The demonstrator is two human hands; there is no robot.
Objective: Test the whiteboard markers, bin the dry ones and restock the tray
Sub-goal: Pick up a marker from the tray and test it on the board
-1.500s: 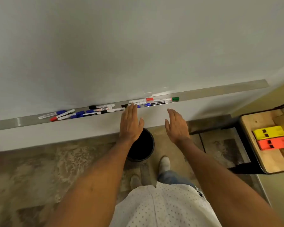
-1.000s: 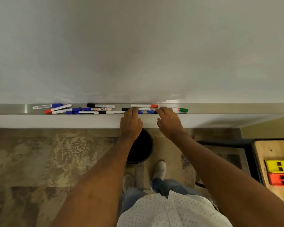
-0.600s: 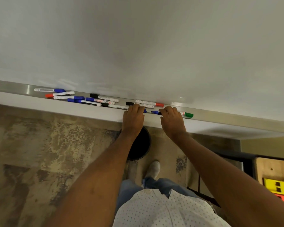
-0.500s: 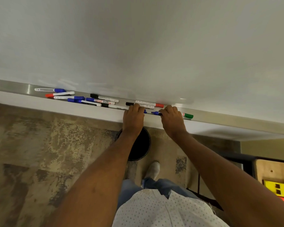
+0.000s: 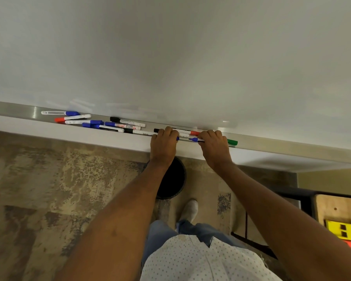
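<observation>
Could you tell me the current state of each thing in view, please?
Left hand: fingers curled on markers in the tray.
Right hand: fingers curled round a blue-capped marker.
Tray: holds scattered markers.
Green-capped marker: capped, lying in tray.
Black bin: on floor, open; contents not visible.
Whiteboard: no marks visible.

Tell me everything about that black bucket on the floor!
The black bucket is round and open at the top, and looks like dark plastic. It stands upright on the worn, patchy floor, just under the whiteboard's marker tray. The person's left forearm covers its left side, so only part shows. Its inside looks all dark, and I cannot tell if anything is in it. A white shoe stands just beside it, and nothing visibly touches it.
</observation>
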